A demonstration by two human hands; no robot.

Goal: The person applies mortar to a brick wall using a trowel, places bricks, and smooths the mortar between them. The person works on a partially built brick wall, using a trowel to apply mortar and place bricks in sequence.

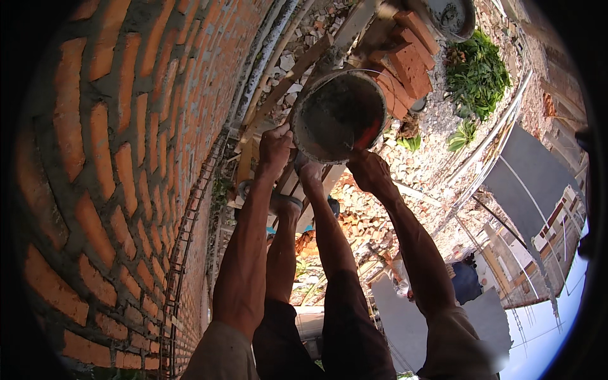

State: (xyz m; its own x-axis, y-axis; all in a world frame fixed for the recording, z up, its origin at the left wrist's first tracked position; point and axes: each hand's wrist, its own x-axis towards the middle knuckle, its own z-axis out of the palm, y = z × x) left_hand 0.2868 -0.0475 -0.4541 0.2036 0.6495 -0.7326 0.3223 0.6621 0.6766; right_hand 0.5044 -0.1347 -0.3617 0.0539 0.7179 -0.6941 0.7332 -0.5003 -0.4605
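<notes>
A round bucket [378, 111] with a dark inside and grey crust on its walls is tipped so that its mouth faces me. Its thin wire handle arcs over the far rim. My left hand [275, 151] is closed on the left side of the rim. At the lower right of the rim, my right hand [370, 171] grips it, with the fingertips partly hidden. Beneath the bucket are wooden planks [288, 79], and my bare legs show between my arms. Just right of the bucket lies a stack of red bricks [408, 63].
A mortared brick wall [126, 139] rises close on my left, with a steel rebar lattice [183, 253] along it. Another tub [470, 26] holding grey material stands beyond the bricks. Green leafy plants [479, 79], brick rubble [354, 221] and a grey sheet [535, 171] lie right.
</notes>
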